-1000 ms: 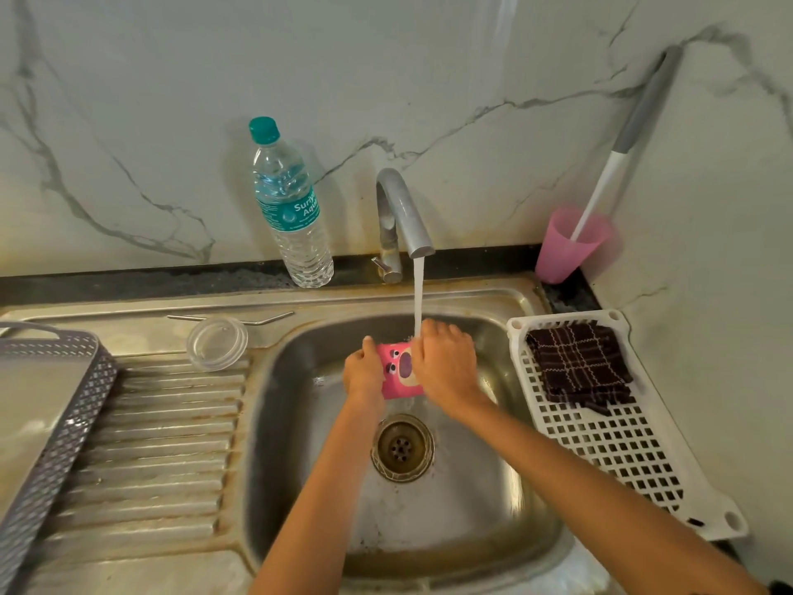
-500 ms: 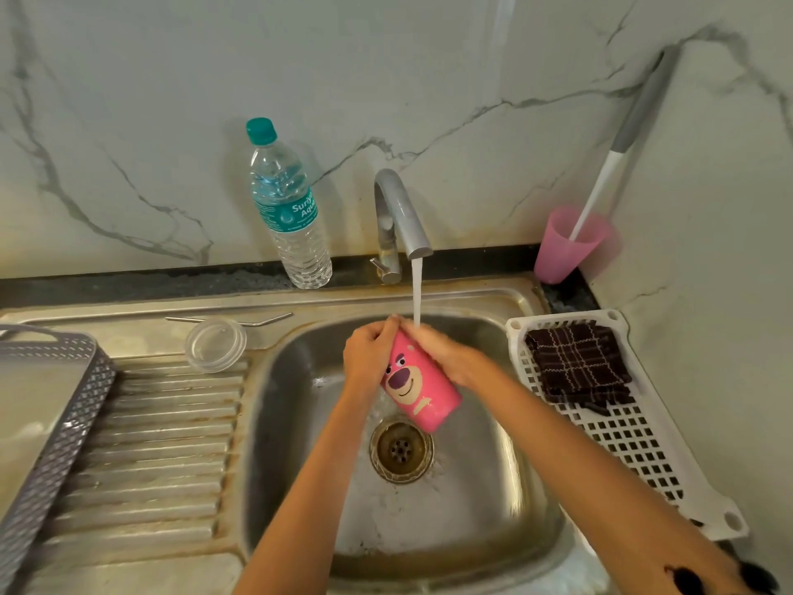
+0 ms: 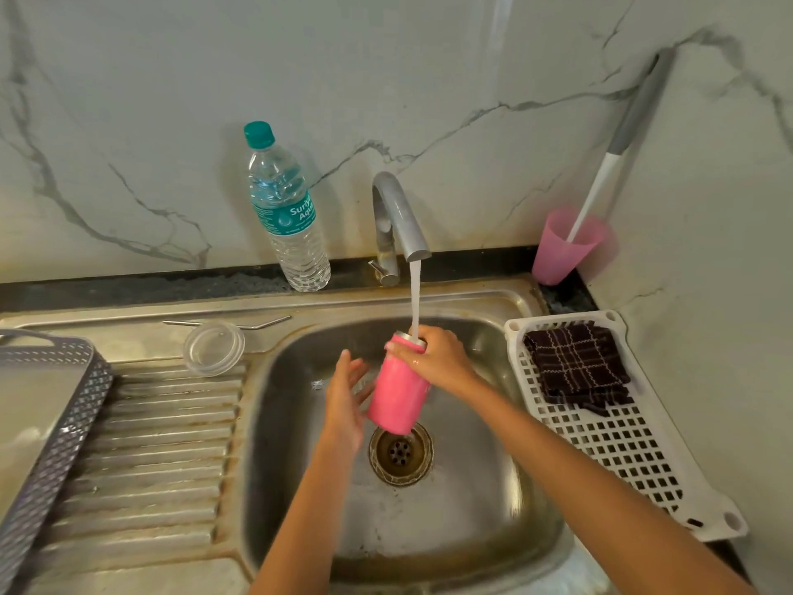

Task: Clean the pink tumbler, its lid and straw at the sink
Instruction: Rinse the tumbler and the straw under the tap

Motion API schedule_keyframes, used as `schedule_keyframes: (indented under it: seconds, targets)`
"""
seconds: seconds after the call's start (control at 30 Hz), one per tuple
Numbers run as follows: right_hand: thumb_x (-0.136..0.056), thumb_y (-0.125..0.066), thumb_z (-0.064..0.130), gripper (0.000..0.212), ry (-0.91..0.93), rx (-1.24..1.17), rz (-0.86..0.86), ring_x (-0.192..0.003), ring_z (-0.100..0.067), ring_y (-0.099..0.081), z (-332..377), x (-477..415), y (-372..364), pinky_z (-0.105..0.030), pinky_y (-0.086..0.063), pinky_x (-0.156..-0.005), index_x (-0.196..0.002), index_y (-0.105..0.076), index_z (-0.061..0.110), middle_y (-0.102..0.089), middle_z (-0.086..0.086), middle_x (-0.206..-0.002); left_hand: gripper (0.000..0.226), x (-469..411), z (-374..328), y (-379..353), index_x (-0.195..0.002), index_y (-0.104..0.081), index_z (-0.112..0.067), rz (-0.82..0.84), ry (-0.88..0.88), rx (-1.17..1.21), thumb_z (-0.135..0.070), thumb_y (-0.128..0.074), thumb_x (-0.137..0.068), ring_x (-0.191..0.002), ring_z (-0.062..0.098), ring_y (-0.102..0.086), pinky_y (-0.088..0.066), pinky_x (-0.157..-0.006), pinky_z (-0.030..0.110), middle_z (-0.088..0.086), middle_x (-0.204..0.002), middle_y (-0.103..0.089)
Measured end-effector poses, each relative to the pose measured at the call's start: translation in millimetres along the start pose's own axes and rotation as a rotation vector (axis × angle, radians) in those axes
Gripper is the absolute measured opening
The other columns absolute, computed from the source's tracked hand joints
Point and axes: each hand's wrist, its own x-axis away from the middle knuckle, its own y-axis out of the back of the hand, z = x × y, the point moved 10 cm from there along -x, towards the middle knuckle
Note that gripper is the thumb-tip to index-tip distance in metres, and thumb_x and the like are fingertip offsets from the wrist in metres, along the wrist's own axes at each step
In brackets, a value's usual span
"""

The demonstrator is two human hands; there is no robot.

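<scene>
The pink tumbler [image 3: 397, 390] stands nearly upright over the sink basin [image 3: 480, 500], its open steel rim under the running water from the tap [image 3: 397, 216]. My right hand [image 3: 440, 358] grips the tumbler near its rim. My left hand [image 3: 345, 401] has straight fingers and lies flat against the tumbler's left side. The clear lid [image 3: 213, 347] lies on the drainboard at the sink's back left. The metal straw [image 3: 240, 324] lies just behind the lid.
A water bottle [image 3: 287, 216] stands left of the tap. A pink cup [image 3: 564, 246] with a long brush sits in the back right corner. A white rack [image 3: 635, 457] holds a dark cloth [image 3: 577, 365]. A grey basket [image 3: 47, 423] sits at the left.
The tumbler has turned upright with its plain side towards me, its mouth now under the stream. My left hand has let go and opened beside it; my right hand keeps hold near the rim.
</scene>
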Motion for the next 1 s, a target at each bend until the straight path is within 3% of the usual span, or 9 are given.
schedule_keyframes:
  seconds: [0.23, 0.37, 0.5, 0.57, 0.63, 0.7, 0.83, 0.9, 1.0]
  targets:
    - [-0.095, -0.055, 0.04, 0.031, 0.024, -0.222, -0.136, -0.08, -0.021, -0.063, 0.3, 17.1, -17.5, -0.04, -0.052, -0.08, -0.097, -0.058, 0.01, -0.063, -0.006, -0.083, 0.064, 13.8, 25.9, -23.5, -0.134, -0.047, -0.011, 0.086, 0.059, 0.505, -0.051, -0.063, -0.086, -0.109, 0.033, -0.065, -0.059, -0.082, 0.044, 0.019, -0.124, -0.058]
    - [-0.099, -0.043, 0.042, 0.037, 0.717, 0.485, -0.065, -0.092, -0.017, -0.066, 51.6, 37.4, -17.9, -0.049, -0.011, -0.119, -0.087, -0.064, 0.014, -0.071, -0.003, -0.08, 0.063, 1.6, 10.5, -26.2, -0.124, -0.054, -0.006, 0.092, 0.09, 0.464, -0.057, -0.058, -0.086, -0.089, 0.027, -0.068, -0.06, -0.058, 0.031, 0.014, -0.103, -0.065]
    - [-0.1, -0.045, 0.038, 0.037, 1.244, 0.914, 0.224, -0.119, -0.024, -0.058, 55.0, 44.1, -28.0, -0.047, -0.018, -0.119, -0.113, -0.066, 0.011, -0.069, -0.01, -0.114, 0.061, -8.9, 14.0, -25.6, -0.118, -0.058, -0.003, 0.118, 0.259, 0.344, -0.054, -0.061, -0.084, -0.069, 0.025, -0.07, -0.061, -0.055, 0.034, 0.014, -0.088, -0.067]
    - [-0.101, -0.039, 0.04, 0.042, 1.165, 0.966, 0.276, -0.109, -0.024, -0.062, 51.5, 34.2, -32.9, -0.044, -0.03, -0.113, -0.107, -0.068, 0.01, -0.072, -0.01, -0.105, 0.06, -11.5, 17.2, -27.7, -0.117, -0.058, -0.003, 0.11, 0.27, 0.341, -0.053, -0.063, -0.084, -0.065, 0.024, -0.07, -0.061, -0.054, 0.034, 0.014, -0.087, -0.067]
    - [-0.1, -0.039, 0.042, 0.05, 0.872, 0.723, 0.172, -0.072, -0.02, -0.066, 56.4, 26.1, -25.4, -0.036, -0.052, -0.083, -0.079, -0.068, 0.007, -0.069, -0.008, -0.073, 0.059, -13.6, 17.2, -35.7, -0.115, -0.058, -0.004, 0.132, 0.243, 0.363, -0.054, -0.06, -0.085, -0.062, 0.021, -0.07, -0.058, -0.049, 0.03, 0.011, -0.082, -0.068]
    - [-0.098, -0.043, 0.041, 0.053, 0.528, 0.433, -0.003, -0.051, -0.02, -0.057, 52.5, 20.8, -12.8, -0.031, -0.046, -0.056, -0.06, -0.057, 0.007, -0.058, -0.007, -0.055, 0.06, -14.0, 16.2, -44.1, -0.117, -0.06, -0.006, 0.161, 0.208, 0.336, -0.057, -0.058, -0.085, -0.068, 0.021, -0.072, -0.06, -0.055, 0.031, 0.01, -0.085, -0.07]
    - [-0.094, -0.05, 0.034, 0.028, -0.181, 0.009, 0.094, -0.091, -0.026, -0.061, 17.4, 4.8, -27.0, -0.034, -0.048, -0.072, -0.098, -0.058, 0.007, -0.057, -0.008, -0.091, 0.055, -20.4, 19.8, -36.6, -0.116, -0.059, -0.009, 0.127, 0.162, 0.282, -0.056, -0.056, -0.088, -0.075, 0.021, -0.071, -0.059, -0.057, 0.029, 0.012, -0.095, -0.068]
    - [-0.091, -0.056, 0.028, 0.029, -0.093, 0.079, 0.222, -0.089, -0.026, -0.06, 20.0, 0.9, -35.8, -0.035, -0.049, -0.071, -0.103, -0.059, 0.002, -0.06, -0.012, -0.093, 0.056, -22.7, 17.4, -31.8, -0.116, -0.059, -0.008, 0.124, 0.153, 0.277, -0.056, -0.055, -0.088, -0.071, 0.019, -0.07, -0.057, -0.053, 0.027, 0.01, -0.09, -0.068]
    - [-0.086, -0.062, 0.026, 0.023, 0.448, 0.406, 0.451, -0.071, -0.017, -0.056, 47.4, 14.7, -38.8, -0.027, -0.047, -0.063, -0.088, -0.06, 0.004, -0.059, -0.004, -0.078, 0.064, -30.3, 16.9, -32.6, -0.12, -0.058, -0.005, 0.135, 0.175, 0.213, -0.058, -0.057, -0.085, -0.073, 0.021, -0.068, -0.054, -0.048, 0.026, 0.01, -0.091, -0.066]
